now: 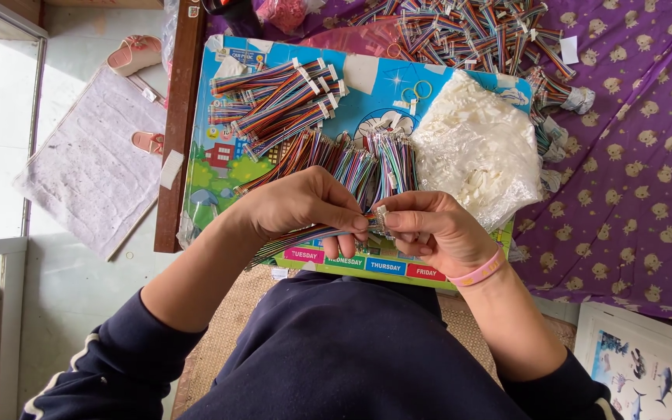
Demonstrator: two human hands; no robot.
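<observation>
Left hand (305,206) pinching ribbon cable (297,237), right hand (429,229) gripping its connector (380,221)

Our hands (367,222) hide where the ribbon cable (305,236) meets its tiny connector (381,218), perhaps white. The cable heap (468,35) and sea-creature poster (651,373) are cut off by the edges.

the left hand (305,206) and right hand (429,229) meet over the near edge of a board (367,85), pinching one ribbon cable (313,233) between them. beyond the grip lie cable bundles (289,97) on the board; beyond and right, a plastic bag (476,148); farther still, a cable heap (468,31) on the bedsheet (639,155)
</observation>
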